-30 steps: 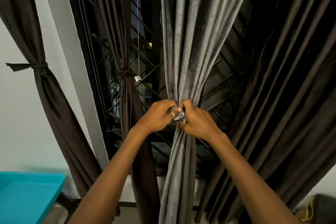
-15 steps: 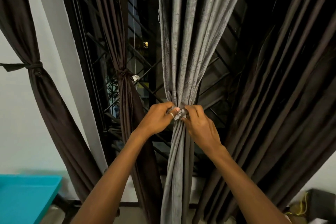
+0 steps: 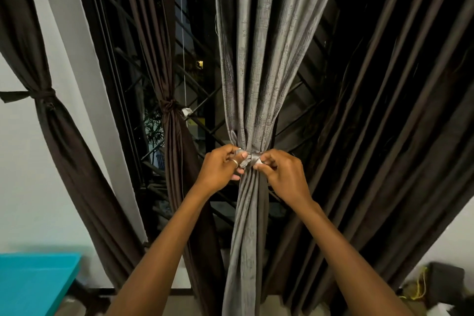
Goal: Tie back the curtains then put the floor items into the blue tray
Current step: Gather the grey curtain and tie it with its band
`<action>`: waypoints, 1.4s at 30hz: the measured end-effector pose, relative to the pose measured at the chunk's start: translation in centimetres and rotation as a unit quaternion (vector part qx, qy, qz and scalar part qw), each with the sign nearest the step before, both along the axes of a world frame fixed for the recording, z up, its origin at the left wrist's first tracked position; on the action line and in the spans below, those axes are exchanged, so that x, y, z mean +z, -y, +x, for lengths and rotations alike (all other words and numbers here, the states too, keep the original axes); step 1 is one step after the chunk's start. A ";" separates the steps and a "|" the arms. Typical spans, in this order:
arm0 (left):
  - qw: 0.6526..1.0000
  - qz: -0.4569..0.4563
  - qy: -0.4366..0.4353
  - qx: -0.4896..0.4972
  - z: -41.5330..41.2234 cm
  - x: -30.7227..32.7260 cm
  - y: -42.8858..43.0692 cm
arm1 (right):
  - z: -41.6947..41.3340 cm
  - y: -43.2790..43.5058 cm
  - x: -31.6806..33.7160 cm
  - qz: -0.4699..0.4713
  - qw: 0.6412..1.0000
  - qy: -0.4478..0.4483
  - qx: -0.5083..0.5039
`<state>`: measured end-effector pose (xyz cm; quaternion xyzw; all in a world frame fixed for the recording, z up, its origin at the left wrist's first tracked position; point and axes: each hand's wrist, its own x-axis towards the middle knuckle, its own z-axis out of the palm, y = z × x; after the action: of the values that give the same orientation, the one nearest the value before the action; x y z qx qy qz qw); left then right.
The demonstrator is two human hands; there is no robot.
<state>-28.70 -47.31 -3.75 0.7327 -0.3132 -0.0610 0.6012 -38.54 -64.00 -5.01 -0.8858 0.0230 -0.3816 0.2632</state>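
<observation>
Grey curtain (image 3: pixel 256 79) hangs centre, cinched by its tie-back (image 3: pixel 250 159); left hand (image 3: pixel 220 169) and right hand (image 3: pixel 282 174) each pinch an end. Brown curtains (image 3: pixel 174 136) flank it; blue tray (image 3: pixel 33 287) sits lower left.

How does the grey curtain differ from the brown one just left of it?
The grey curtain is lighter, textured, the brown curtain dark and smooth. The brown curtain is knotted, untouched; the grey curtain's tie is pinched by the left hand and right hand. Both are gathered mid-height.

Grey curtain (image 3: pixel 259 84): woven cloth, slubby, faint sheen. Brown curtains (image 3: pixel 384 136): smooth satiny cloth. Window grille (image 3: pixel 205 102): dark metal.
</observation>
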 end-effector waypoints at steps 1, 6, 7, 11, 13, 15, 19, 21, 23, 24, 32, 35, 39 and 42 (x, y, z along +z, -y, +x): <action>1.000 0.001 0.005 0.006 0.1 0.0 0.0 | 0.0 0.1 0.1 0.014 1.000 -0.003 0.004; 0.999 0.006 0.042 0.015 0.1 0.2 0.0 | 0.0 0.7 0.5 0.058 0.998 -0.022 0.006; 0.999 0.007 0.045 0.014 0.1 0.2 0.0 | 0.0 0.8 0.5 0.063 0.998 -0.027 0.002; 0.998 0.012 0.065 0.021 0.4 0.1 -0.3 | -0.2 1.2 0.6 0.096 0.995 -0.033 -0.003; 0.997 0.016 0.072 0.024 0.6 0.0 -0.6 | -0.3 1.4 0.7 0.118 0.993 -0.029 -0.001; 0.996 0.021 0.078 0.027 0.8 -0.1 -0.9 | -0.4 1.5 0.8 0.129 0.991 -0.030 0.002; 0.994 0.027 0.100 0.031 0.8 -0.1 -1.5 | -0.6 1.6 0.8 0.161 0.986 -0.032 0.008; 0.992 0.037 0.112 0.035 1.0 -0.1 -1.8 | -0.6 2.0 0.8 0.185 0.982 -0.036 0.014; 0.991 0.045 0.117 0.042 1.4 -0.1 -2.1 | -0.6 2.5 0.6 0.212 0.976 -0.046 0.017; 0.991 0.047 0.118 0.044 1.5 -0.1 -2.3 | -0.5 2.7 0.5 0.232 0.971 -0.049 0.020; 0.990 0.058 0.121 0.049 1.6 -0.3 -2.0 | 0.0 2.9 -0.1 0.327 0.942 -0.058 0.044; 0.990 0.063 0.119 0.046 1.5 -0.2 -1.8 | 0.4 2.9 -0.1 0.328 0.942 -0.061 0.044; 0.992 0.058 0.106 0.041 1.1 -0.2 -1.3 | 0.7 2.8 -0.3 0.352 0.934 -0.058 0.030; 0.992 0.053 0.103 0.042 1.0 -0.2 -1.1 | 1.0 2.6 -0.7 0.374 0.925 -0.056 0.034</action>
<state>-27.69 -46.25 -3.93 0.7787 -0.3383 0.0235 0.5279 -37.57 -66.65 -5.67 -0.7435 0.1489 -0.2856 0.5861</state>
